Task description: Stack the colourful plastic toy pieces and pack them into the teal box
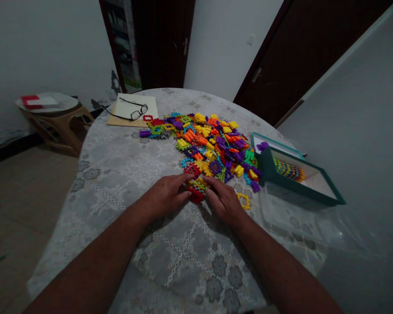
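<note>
A small stack of interlocking plastic pieces [198, 186], yellow and green above red, sits on the patterned tablecloth. My left hand [167, 194] grips its left side, with thumb and fingers around the edge. On the right side my right hand [224, 200] holds the same stack between thumb and fingers. Just beyond the fingertips spreads a large heap of colourful pieces [212, 141] in yellow, orange, purple, red, green and blue. A yellow square frame piece [243, 201] lies right of my right hand.
Eyeglasses [136, 115] rest on papers [150, 102] at the back left. To the right stands a green box [327, 192] with rows of coloured pieces inside, beside a clear plastic tray [291, 213]. A stool [72, 126] is beyond the table's left edge.
</note>
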Tool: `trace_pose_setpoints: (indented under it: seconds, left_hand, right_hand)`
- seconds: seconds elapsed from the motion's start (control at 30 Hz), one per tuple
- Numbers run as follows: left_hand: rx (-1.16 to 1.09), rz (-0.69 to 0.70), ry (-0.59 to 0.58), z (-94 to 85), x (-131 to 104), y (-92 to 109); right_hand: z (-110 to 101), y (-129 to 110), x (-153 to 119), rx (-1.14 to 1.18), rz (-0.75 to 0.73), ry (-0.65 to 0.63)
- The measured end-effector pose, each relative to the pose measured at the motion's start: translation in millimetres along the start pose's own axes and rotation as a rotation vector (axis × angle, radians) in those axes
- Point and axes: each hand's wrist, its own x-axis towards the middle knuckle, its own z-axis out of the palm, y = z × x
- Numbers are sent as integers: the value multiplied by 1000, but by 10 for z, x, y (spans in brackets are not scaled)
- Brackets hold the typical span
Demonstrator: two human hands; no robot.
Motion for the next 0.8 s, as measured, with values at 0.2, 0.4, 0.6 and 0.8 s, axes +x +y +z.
trace_pose_setpoints:
  seconds: [0.2, 0.4, 0.6, 0.8]
  left_hand:
    - [44, -32, -33, 20, -5, -5]
    - [5, -7, -58, 11, 8, 28]
    - [-13, 5, 4, 74, 7, -17]
    - [8, 18, 2, 116, -7, -49]
  right_hand:
    - [15, -34, -32, -30, 61, -84]
    - [48, -64, -34, -18, 52, -40]
    - [59, -90, -33, -60, -6, 20]
    - [104, -46, -33, -76, 20, -16]
